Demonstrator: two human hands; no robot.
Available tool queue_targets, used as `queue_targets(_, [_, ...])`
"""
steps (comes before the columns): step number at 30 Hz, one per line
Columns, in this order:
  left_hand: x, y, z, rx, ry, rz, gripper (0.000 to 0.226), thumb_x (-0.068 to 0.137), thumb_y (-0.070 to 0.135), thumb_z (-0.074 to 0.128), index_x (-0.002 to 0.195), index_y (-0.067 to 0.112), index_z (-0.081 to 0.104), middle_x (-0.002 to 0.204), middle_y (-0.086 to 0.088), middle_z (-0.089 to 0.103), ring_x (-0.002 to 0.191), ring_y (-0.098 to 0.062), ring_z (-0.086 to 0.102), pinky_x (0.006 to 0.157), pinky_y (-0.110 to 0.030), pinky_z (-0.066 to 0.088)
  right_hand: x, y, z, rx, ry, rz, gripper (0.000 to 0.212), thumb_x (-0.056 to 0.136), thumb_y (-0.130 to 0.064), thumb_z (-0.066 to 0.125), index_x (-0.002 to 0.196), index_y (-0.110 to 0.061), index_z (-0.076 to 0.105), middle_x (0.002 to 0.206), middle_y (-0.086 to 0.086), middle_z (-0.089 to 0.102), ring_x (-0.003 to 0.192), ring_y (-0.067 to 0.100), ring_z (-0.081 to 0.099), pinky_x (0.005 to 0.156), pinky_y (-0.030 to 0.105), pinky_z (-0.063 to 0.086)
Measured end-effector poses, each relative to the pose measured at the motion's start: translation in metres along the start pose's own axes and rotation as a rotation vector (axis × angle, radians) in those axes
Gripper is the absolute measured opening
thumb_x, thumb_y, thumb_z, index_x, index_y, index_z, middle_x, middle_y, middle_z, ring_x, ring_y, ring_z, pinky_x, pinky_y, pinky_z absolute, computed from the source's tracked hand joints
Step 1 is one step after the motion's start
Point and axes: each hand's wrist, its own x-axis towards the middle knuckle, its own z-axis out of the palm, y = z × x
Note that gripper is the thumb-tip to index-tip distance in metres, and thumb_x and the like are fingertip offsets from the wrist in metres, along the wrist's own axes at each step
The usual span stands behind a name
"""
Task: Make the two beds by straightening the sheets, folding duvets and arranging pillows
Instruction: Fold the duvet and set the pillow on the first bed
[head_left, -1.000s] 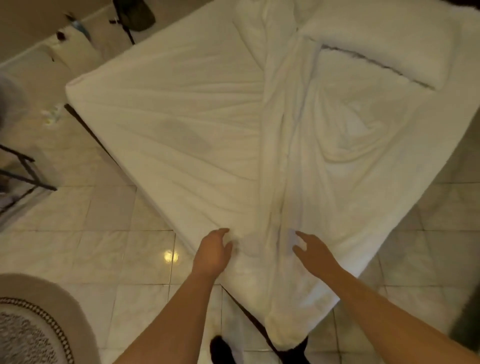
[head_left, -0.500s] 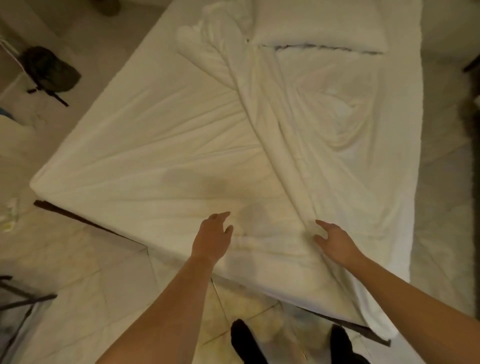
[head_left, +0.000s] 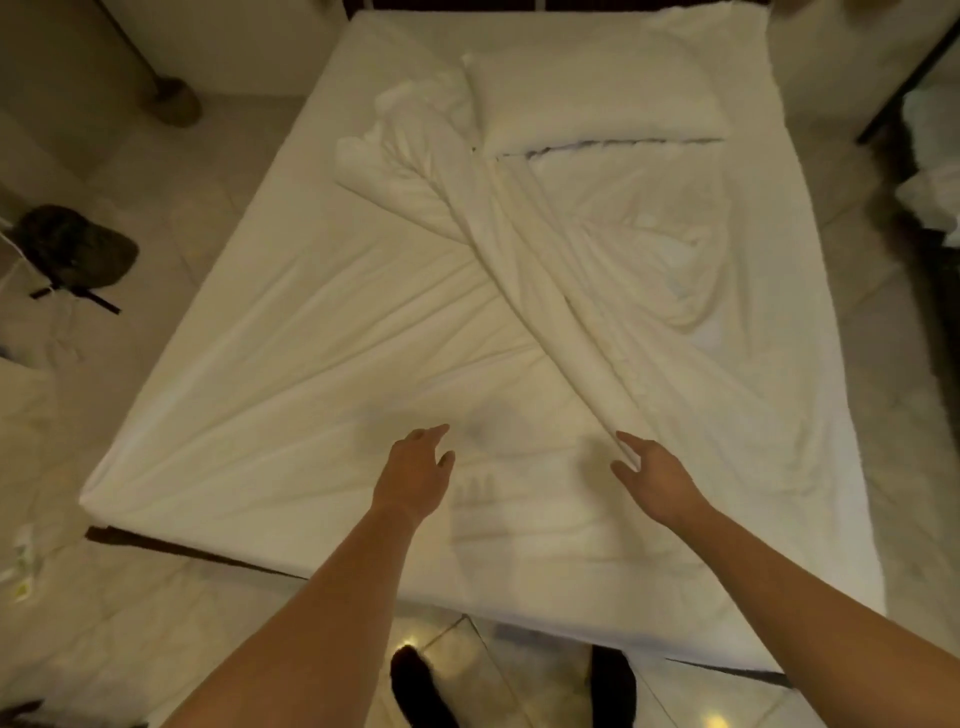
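A bed with a wrinkled white sheet (head_left: 291, 374) fills the view, and I stand at its foot. A white duvet (head_left: 524, 244) lies bunched in a diagonal ridge from the upper left toward the lower right. A white pillow (head_left: 597, 98) lies flat at the head. My left hand (head_left: 415, 473) hovers open over the sheet near the foot edge, fingers relaxed. My right hand (head_left: 652, 475) is open, its fingertips touching the lower end of the duvet ridge.
Tiled floor (head_left: 104, 623) surrounds the bed. A dark bag (head_left: 78, 249) lies on the floor at the left. A dark frame with white bedding (head_left: 930, 171) stands at the right edge. My feet in dark shoes (head_left: 415, 686) stand at the foot.
I have stepped from the bed's corner to square with its foot. Both hands have moved forward over the sheet, the right one reaching the duvet ridge's end.
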Motion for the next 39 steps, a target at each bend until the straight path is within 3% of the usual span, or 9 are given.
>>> queue_targets(4, [0.044, -0.028, -0.037, 0.052, -0.047, 0.060, 0.051, 0.107, 0.036, 0.048, 0.157, 0.028, 0.040, 0.158, -0.003, 0.044, 0.148, -0.025, 0.033, 0.121, -0.037, 0.028, 0.012, -0.035, 0.015, 0.039, 0.069, 0.048, 0.058, 0.099, -0.032, 0.059, 0.152, -0.019, 0.040, 0.150, 0.011, 0.047, 0.134, 0.026, 0.048, 0.109, 0.029, 0.034])
queue_targets(13, [0.152, -0.064, -0.095, 0.177, -0.074, 0.166, 0.052, 0.106, 0.034, 0.049, 0.157, 0.026, 0.042, 0.158, -0.005, 0.043, 0.145, -0.027, 0.037, 0.120, -0.042, 0.034, 0.043, -0.080, 0.047, 0.079, 0.199, 0.083, 0.055, 0.099, -0.029, 0.059, 0.150, -0.020, 0.042, 0.149, 0.009, 0.048, 0.136, 0.024, 0.047, 0.113, 0.036, 0.036])
queue_targets(23, [0.320, 0.013, -0.103, 0.300, 0.031, 0.317, 0.054, 0.106, 0.037, 0.049, 0.158, 0.026, 0.038, 0.159, -0.006, 0.041, 0.146, -0.030, 0.035, 0.119, -0.046, 0.034, 0.147, -0.063, 0.033, 0.034, 0.308, 0.071, 0.055, 0.096, -0.024, 0.062, 0.148, -0.015, 0.046, 0.146, 0.012, 0.051, 0.134, 0.030, 0.049, 0.112, 0.039, 0.039])
queue_targets(27, [0.382, 0.044, -0.083, 0.311, 0.026, 0.342, 0.055, 0.106, 0.037, 0.048, 0.159, 0.028, 0.037, 0.161, -0.004, 0.038, 0.147, -0.029, 0.031, 0.119, -0.047, 0.034, 0.199, -0.047, 0.039, -0.007, 0.336, 0.076, 0.058, 0.096, -0.027, 0.060, 0.150, -0.019, 0.042, 0.150, 0.014, 0.047, 0.137, 0.033, 0.044, 0.115, 0.046, 0.037])
queue_targets(32, [0.449, 0.069, -0.064, 0.358, 0.046, 0.397, 0.057, 0.105, 0.037, 0.051, 0.159, 0.030, 0.036, 0.164, -0.005, 0.034, 0.151, -0.030, 0.026, 0.120, -0.048, 0.032, 0.258, -0.055, 0.039, -0.046, 0.440, 0.060, 0.059, 0.098, -0.028, 0.057, 0.153, -0.020, 0.036, 0.155, 0.014, 0.039, 0.141, 0.035, 0.037, 0.117, 0.044, 0.033])
queue_targets(36, [0.504, 0.089, -0.051, 0.411, 0.100, 0.491, 0.057, 0.106, 0.038, 0.049, 0.160, 0.027, 0.034, 0.165, -0.009, 0.032, 0.152, -0.031, 0.025, 0.124, -0.044, 0.026, 0.309, -0.061, 0.035, -0.035, 0.559, 0.079, 0.062, 0.100, -0.033, 0.054, 0.155, -0.022, 0.029, 0.157, 0.014, 0.035, 0.141, 0.034, 0.037, 0.116, 0.045, 0.034])
queue_targets(39, [0.535, 0.102, -0.045, 0.480, 0.144, 0.548, 0.058, 0.106, 0.039, 0.048, 0.160, 0.024, 0.033, 0.164, -0.012, 0.033, 0.151, -0.032, 0.028, 0.125, -0.041, 0.021, 0.341, -0.058, 0.044, -0.012, 0.539, 0.137, 0.062, 0.101, -0.040, 0.049, 0.157, -0.029, 0.024, 0.159, 0.009, 0.034, 0.140, 0.034, 0.037, 0.114, 0.050, 0.036])
